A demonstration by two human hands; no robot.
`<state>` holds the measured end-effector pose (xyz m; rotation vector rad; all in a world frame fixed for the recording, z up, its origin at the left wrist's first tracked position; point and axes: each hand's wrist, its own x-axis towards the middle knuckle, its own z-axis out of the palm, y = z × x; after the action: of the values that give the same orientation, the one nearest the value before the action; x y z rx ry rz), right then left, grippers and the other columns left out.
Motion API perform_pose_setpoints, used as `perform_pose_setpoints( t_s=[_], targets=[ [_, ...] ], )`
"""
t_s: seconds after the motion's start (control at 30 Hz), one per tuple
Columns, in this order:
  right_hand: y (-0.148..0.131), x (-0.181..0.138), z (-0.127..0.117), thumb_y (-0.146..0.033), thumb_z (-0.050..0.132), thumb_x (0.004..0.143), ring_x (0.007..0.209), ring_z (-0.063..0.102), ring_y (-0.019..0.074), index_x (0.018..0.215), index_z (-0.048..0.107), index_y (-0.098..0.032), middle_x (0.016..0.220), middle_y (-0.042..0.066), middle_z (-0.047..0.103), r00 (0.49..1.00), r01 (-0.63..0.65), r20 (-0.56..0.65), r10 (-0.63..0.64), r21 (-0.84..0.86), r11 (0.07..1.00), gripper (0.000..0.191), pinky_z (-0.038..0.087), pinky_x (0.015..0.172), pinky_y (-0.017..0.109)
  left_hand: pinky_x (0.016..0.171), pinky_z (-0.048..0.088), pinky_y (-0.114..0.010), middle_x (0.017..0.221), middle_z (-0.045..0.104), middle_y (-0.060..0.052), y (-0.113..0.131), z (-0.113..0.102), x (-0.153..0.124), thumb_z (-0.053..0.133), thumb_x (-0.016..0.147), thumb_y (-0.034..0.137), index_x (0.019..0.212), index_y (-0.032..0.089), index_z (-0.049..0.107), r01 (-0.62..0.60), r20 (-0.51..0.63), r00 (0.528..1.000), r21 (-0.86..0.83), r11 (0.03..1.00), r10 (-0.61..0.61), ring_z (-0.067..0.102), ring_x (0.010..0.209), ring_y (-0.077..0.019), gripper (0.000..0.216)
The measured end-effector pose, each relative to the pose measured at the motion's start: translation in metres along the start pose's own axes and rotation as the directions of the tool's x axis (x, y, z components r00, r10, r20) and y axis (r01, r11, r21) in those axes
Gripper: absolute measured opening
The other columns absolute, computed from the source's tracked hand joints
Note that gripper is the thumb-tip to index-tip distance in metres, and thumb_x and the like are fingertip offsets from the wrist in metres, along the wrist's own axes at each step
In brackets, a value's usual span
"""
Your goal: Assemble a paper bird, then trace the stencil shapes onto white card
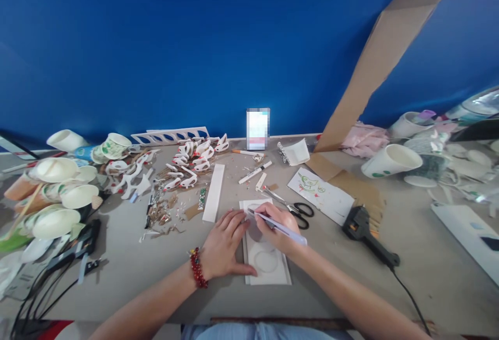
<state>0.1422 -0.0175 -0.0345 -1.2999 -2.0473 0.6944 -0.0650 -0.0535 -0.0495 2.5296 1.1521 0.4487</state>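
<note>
here the right hand [281, 221] grips a lilac pen [290, 233], the left hand [223, 242] palm-down, thumb apart, touching white card [270, 276].

Left hand [224, 241] lies palm down, fingers [233, 220] stretched forward, thumb [245, 269] spread toward the right | Right hand [278, 225] curls in a writing-style grip just beside it, its fingertips seemingly pinched, though partly hidden | Left forearm [146, 298] and right forearm [346, 288], both bare, angle inward from below
</note>
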Motion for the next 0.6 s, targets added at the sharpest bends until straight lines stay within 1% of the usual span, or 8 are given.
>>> perform_pose_setpoints(
  t_s=[0.13,0.43,0.6],
  targets=[
    [-0.001,0.0,0.0003,-0.032,0.048,0.091,0.06,0.062,0.0155,0.086,0.059,-0.023,0.07,0.0,0.069,1.0,-0.01,-0.005,0.01,0.0,1.0,0.015,0.043,0.059,0.024,0.111,0.031,-0.059,0.136,0.05,-0.021,-0.0002,0.0005,-0.0002,0.056,0.061,0.086,0.137,0.013,0.045,-0.001,-0.002,1.0,0.01,1.0,0.001,0.043,0.131,-0.0388,0.106],
    [0.0011,-0.0017,0.0056,-0.031,0.047,0.092,0.067,0.064,0.0163,0.088,0.059,-0.023,0.075,0.001,0.07,1.0,0.013,-0.002,-0.013,-0.023,1.0,0.015,0.044,0.064,0.024,0.113,0.031,-0.056,0.136,0.051,-0.021,-0.0006,0.0012,-0.0008,0.057,0.059,0.087,0.136,0.011,0.045,-0.005,-0.013,1.0,0.01,1.0,0.006,0.043,0.131,-0.0378,0.109],
    [0.0003,-0.0014,0.0065,-0.031,0.049,0.091,0.068,0.064,0.0159,0.088,0.06,-0.022,0.076,0.001,0.07,1.0,-0.007,-0.016,0.007,-0.018,1.0,0.015,0.044,0.064,0.023,0.113,0.031,-0.057,0.135,0.051,-0.021,-0.001,0.0013,-0.0005,0.057,0.06,0.087,0.137,0.011,0.044,-0.018,-0.018,1.0,0.018,1.0,0.019,0.042,0.131,-0.0379,0.108]
  ],
)
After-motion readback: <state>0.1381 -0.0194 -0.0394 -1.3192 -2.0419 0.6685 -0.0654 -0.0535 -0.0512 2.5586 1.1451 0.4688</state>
